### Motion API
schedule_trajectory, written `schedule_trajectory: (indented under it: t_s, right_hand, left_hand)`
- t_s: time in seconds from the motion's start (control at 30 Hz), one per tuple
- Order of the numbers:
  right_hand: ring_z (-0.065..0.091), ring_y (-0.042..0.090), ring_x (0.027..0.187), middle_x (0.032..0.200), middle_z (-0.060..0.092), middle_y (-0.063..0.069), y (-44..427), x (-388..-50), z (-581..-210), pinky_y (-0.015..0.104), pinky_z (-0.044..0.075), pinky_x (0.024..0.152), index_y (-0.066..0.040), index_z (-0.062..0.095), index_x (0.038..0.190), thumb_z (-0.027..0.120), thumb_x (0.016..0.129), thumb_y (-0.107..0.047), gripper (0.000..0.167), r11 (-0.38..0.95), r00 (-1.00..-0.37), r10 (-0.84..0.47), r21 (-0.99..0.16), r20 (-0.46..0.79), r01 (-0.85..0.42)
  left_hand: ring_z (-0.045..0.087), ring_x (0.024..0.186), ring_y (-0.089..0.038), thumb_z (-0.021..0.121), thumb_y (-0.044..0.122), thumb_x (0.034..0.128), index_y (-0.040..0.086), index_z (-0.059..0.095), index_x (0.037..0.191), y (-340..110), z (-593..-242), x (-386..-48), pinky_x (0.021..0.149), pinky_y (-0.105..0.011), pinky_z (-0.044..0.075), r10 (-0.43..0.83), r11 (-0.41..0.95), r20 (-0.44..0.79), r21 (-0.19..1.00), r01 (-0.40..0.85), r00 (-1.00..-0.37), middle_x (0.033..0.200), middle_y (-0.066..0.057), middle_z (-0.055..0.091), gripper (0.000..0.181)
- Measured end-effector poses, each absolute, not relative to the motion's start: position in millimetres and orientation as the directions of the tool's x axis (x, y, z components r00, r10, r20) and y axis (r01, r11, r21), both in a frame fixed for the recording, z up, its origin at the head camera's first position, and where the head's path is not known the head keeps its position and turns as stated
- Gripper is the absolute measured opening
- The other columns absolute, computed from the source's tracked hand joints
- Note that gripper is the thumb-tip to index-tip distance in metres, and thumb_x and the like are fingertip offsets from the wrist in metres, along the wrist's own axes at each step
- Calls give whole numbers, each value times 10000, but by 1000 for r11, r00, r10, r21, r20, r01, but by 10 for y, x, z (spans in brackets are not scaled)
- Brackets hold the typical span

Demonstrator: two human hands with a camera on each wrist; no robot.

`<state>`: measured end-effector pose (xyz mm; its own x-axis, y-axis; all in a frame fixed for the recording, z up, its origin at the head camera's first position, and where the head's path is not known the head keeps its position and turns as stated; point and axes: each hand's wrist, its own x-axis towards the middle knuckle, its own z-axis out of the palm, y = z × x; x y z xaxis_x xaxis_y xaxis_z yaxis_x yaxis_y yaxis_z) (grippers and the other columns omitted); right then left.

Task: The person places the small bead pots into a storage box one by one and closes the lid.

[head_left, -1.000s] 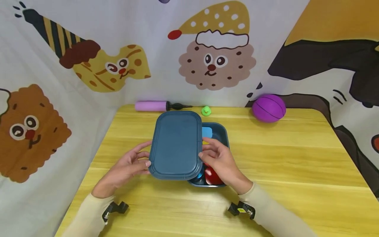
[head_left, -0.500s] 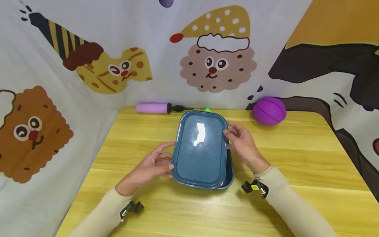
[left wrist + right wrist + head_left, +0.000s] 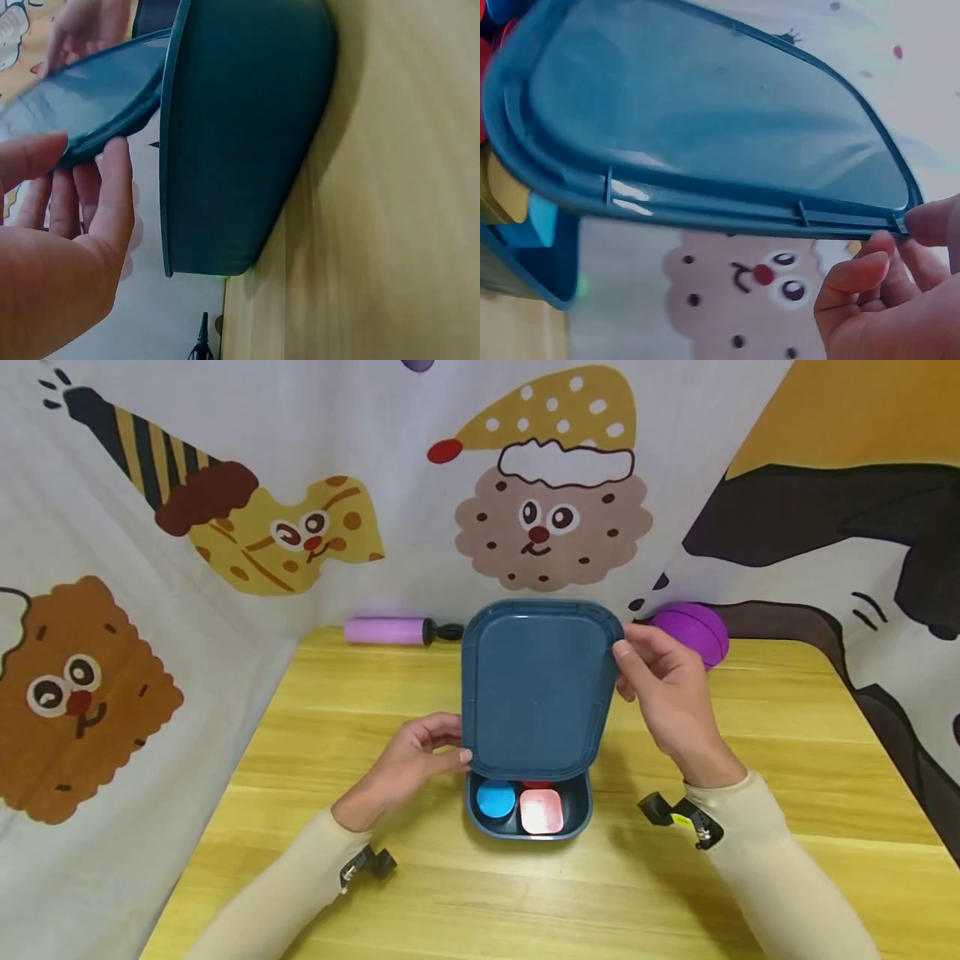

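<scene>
Both hands hold a dark blue rectangular lid [image 3: 536,693], tilted with its far edge raised over a matching box [image 3: 525,837]. My left hand [image 3: 405,768] pinches the lid's near left edge, thumb above and fingers beneath, as the left wrist view confirms. My right hand [image 3: 675,702] pinches the far right corner between thumb and fingers. Below the lid, the box's near end shows a blue round piece [image 3: 496,797], a pink square piece [image 3: 542,811] and a sliver of red. In the right wrist view, a yellow piece [image 3: 506,191] and a light blue piece [image 3: 538,223] show inside.
At the table's back edge lies a pink hand pump [image 3: 386,631], its tip hidden by the lid. A purple ball [image 3: 690,631] sits at the back right, partly behind my right hand. A cartoon-printed cloth [image 3: 405,527] hangs behind the wooden table [image 3: 787,760].
The lid has shifted right over the box, then its far edge has risen, uncovering the box's near end. Both hands have moved right with it, the right one also upward.
</scene>
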<state>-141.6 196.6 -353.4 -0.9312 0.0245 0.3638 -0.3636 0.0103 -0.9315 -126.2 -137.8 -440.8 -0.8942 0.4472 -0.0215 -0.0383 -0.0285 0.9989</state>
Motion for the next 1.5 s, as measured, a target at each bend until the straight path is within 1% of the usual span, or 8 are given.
schedule_trajectory:
  t_s: [0.2, 0.37, 0.5, 0.6, 0.7, 1.0, 1.27, 1.5]
  right_hand:
    - [508, 131, 566, 733, 652, 15, 1987, -1165, -3487, 252, 414, 508, 67, 725, 1228, 590, 1008, 104, 261, -47, -831, -24, -831, 555, -554]
    - [659, 100, 665, 838, 754, 40, 1991, -1014, -3574, 190, 530, 589, 112, 723, 1198, 562, 948, 233, 322, -93, -752, -103, -759, 651, -644]
    - [743, 113, 834, 1123, 798, 92, 1994, -945, -3686, 186, 589, 696, 159, 699, 1209, 578, 938, 248, 310, -93, -693, -182, -713, 698, -694]
    - [748, 143, 979, 1288, 754, 133, 2019, -907, -3799, 185, 602, 765, 177, 690, 1205, 606, 934, 235, 290, -98, -657, -227, -688, 719, -719]
    - [726, 185, 1161, 1341, 723, 172, 2068, -862, -3927, 192, 604, 871, 172, 694, 1198, 625, 935, 219, 276, -101, -642, -264, -682, 720, -724]
    - [577, 266, 1422, 1462, 601, 290, 2218, -745, -4279, 189, 562, 969, 170, 658, 1263, 566, 882, 319, 420, -75, -676, -399, -757, 620, -650]
    - [666, 170, 1204, 1544, 447, 367, 2208, -669, -4545, 235, 582, 928, 110, 668, 1290, 629, 822, 310, 510, -10, -699, -453, -787, 553, -616]
    - [644, 74, 1300, 1647, 371, 306, 2238, -591, -4652, 250, 603, 930, 35, 643, 1384, 831, 814, 138, 609, 205, -819, -421, -838, 391, -505]
  left_hand:
    - [679, 1118, -157, 775, 23, 936, 25, 775, 1185, -1331, -4422, -1471, 996, -313, 548, 308, 21, 47, 998, 56, -950, 1073, 68, 777, 248]
    - [696, 1050, -143, 773, 33, 950, 122, 808, 1085, -1335, -4420, -1632, 998, -326, 589, 263, -80, 31, 997, 11, -964, 1035, 32, 741, 165]
    - [703, 948, -176, 711, 9, 986, 62, 761, 1244, -1354, -4403, -1720, 888, -303, 635, 277, -115, -28, 991, -62, -961, 1048, -16, 696, 268]
    - [680, 1011, -152, 669, 18, 1017, 21, 651, 1425, -1360, -4391, -1758, 855, -245, 617, 307, -99, -50, 992, -84, -950, 1181, -25, 683, 409]
    - [663, 1080, -120, 645, 36, 1040, -3, 602, 1467, -1362, -4396, -1778, 852, -217, 593, 334, -95, -62, 990, -100, -940, 1264, -23, 671, 430]
    - [714, 1022, -86, 560, 63, 1089, -30, 551, 1502, -1364, -4447, -1770, 897, -254, 604, 369, -143, -91, 978, -153, -925, 1238, 14, 703, 423]
    - [663, 917, -77, 670, 35, 1028, 15, 585, 1483, -1279, -4602, -1774, 791, -199, 600, 302, -128, -149, 972, -195, -942, 1284, -75, 566, 463]
    - [727, 1010, -140, 723, 44, 987, 62, 539, 1506, -1226, -4652, -1735, 872, -295, 630, 233, -69, -135, 985, -155, -963, 1393, -204, 599, 550]
